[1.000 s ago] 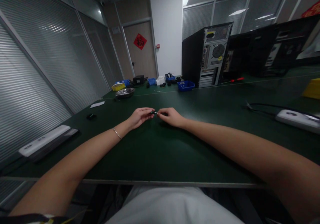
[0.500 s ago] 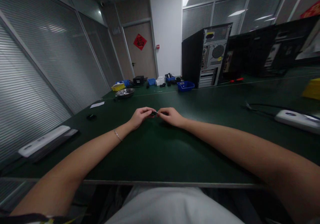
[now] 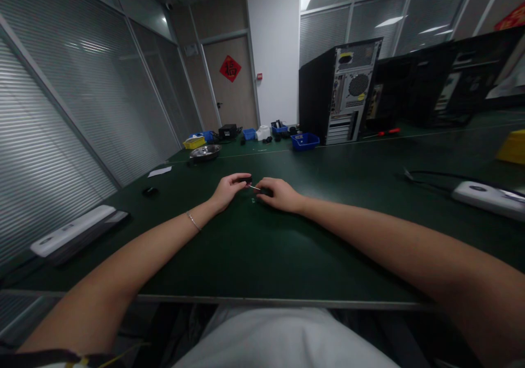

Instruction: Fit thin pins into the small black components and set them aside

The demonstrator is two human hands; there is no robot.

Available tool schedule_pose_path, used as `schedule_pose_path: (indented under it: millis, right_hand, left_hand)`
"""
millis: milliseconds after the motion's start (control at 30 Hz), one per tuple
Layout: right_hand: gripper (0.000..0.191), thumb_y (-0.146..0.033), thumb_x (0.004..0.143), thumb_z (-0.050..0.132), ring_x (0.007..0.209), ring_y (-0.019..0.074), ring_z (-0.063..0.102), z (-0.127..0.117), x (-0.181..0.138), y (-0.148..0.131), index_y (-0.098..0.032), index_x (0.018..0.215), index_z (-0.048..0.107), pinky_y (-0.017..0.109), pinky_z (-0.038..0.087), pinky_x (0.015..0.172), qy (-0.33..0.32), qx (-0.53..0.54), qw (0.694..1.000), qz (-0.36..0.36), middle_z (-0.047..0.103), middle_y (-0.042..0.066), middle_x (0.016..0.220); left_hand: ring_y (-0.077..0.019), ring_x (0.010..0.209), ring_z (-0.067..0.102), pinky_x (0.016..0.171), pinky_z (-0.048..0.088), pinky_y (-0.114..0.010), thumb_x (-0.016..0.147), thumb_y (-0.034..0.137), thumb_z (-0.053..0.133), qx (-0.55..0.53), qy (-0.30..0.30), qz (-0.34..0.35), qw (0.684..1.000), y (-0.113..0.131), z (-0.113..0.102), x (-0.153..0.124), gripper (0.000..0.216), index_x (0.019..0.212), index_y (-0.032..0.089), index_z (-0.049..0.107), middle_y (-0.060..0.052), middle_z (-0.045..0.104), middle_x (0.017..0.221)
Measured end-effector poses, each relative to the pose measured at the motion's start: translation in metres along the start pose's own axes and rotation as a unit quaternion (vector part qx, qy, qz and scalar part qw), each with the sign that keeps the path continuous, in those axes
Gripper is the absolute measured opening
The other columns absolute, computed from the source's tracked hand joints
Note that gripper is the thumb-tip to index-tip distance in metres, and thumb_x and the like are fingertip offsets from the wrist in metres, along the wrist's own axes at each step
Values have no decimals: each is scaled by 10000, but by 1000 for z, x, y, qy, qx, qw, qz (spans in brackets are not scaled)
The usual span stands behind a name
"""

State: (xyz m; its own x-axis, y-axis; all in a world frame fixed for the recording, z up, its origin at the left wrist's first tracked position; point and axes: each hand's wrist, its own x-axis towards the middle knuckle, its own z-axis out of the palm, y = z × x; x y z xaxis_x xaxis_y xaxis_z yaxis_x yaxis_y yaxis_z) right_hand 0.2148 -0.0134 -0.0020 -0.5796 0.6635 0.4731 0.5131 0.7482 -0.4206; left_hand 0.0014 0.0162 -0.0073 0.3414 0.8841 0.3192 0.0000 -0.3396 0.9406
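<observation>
My left hand (image 3: 228, 188) and my right hand (image 3: 277, 193) meet over the middle of the dark green table (image 3: 262, 247). The left fingers pinch a small black part (image 3: 245, 180). Between the right fingers sits a small dark tool (image 3: 262, 190) whose thin metal tip points at that part. Both hands are closed. A tiny pale speck (image 3: 254, 199) lies on the table just below the tip. My left wrist wears a thin bracelet.
White power strips lie at left (image 3: 74, 231) and right (image 3: 488, 197). A black computer tower (image 3: 340, 89) stands at the back, with a blue bin (image 3: 304, 140), a metal bowl (image 3: 205, 152), a small black object (image 3: 150, 191) and a paper slip (image 3: 159, 171).
Both hands have dropped slightly toward the table. The left hand has turned so the black part shows on top, and the right hand has drawn back a little.
</observation>
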Motion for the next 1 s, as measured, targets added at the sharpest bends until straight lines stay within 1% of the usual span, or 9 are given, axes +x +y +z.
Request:
schedule_pose_path:
  millis: [133, 267, 367, 500, 600, 700, 800, 867, 1000]
  right_hand:
    - [392, -291, 810, 597, 992, 220, 593, 0, 0, -4, -192, 1188, 586, 314, 434, 821, -44, -69, 997, -13, 633, 92, 1134]
    - [471, -332, 819, 583, 990, 230, 618, -1, 2, -5, -227, 1274, 529, 318, 450, 818, -78, -85, 993, -14, 643, 75, 1159]
    - [457, -310, 818, 582, 949, 226, 633, -2, 2, -4, -235, 1267, 536, 312, 458, 784, -87, -76, 993, -27, 660, 69, 1126]
    - [370, -229, 809, 584, 963, 207, 625, -2, 2, -2, -216, 1178, 583, 301, 451, 811, -75, -37, 996, -40, 673, 49, 1078]
    - [320, -176, 808, 571, 934, 183, 629, -2, 2, 0, -205, 1125, 594, 284, 451, 814, -73, -5, 997, -29, 686, 29, 1008]
    - [324, -183, 815, 565, 934, 182, 626, -2, 1, 0, -204, 1138, 586, 288, 451, 820, -74, 4, 997, -18, 682, 29, 1014]
    - [332, -233, 829, 566, 984, 194, 604, -2, 0, -2, -212, 1160, 580, 302, 447, 838, -73, -10, 997, -22, 653, 43, 1089]
    - [362, -310, 832, 576, 1001, 205, 588, -2, 0, -4, -207, 1180, 574, 311, 449, 832, -64, -31, 997, -20, 625, 64, 1123]
    - [572, -525, 771, 609, 949, 231, 583, -1, 1, -10, -193, 1233, 551, 318, 465, 742, -63, -83, 994, -1, 583, 104, 1124]
  left_hand:
    - [-218, 982, 617, 962, 417, -411, 710, 145, 675, -65, 5, -37, 997, -8, -2, 3, 368, 1076, 113, 655, -126, 648, 1085]
    - [-218, 958, 622, 928, 434, -411, 714, 137, 675, -74, -16, -61, 995, -8, -1, 2, 395, 1108, 117, 643, -131, 651, 1073]
    - [-214, 953, 620, 914, 436, -395, 710, 134, 678, -76, -17, -68, 995, -6, 0, 2, 389, 1098, 116, 647, -133, 650, 1076]
    - [-208, 930, 622, 896, 438, -375, 695, 139, 688, -79, -12, -71, 994, -3, 2, 1, 372, 1064, 109, 660, -129, 651, 1068]
    - [-198, 900, 626, 881, 442, -364, 688, 138, 689, -78, -11, -72, 994, -2, 3, 1, 368, 1054, 108, 664, -125, 653, 1060]
    - [-200, 902, 626, 883, 443, -366, 684, 126, 683, -84, -8, -78, 993, -2, 3, 1, 370, 1053, 103, 664, -127, 656, 1046]
    - [-204, 940, 618, 909, 435, -368, 669, 97, 678, -99, -8, -79, 992, -1, 3, 1, 377, 1046, 105, 666, -124, 652, 1063]
    - [-210, 959, 614, 924, 429, -373, 658, 79, 677, -101, -9, -78, 992, -1, 3, 1, 385, 1042, 108, 667, -121, 648, 1078]
    - [-213, 950, 621, 938, 428, -394, 669, 71, 673, -93, -11, -83, 992, 4, 5, -1, 375, 1042, 105, 665, -123, 648, 1067]
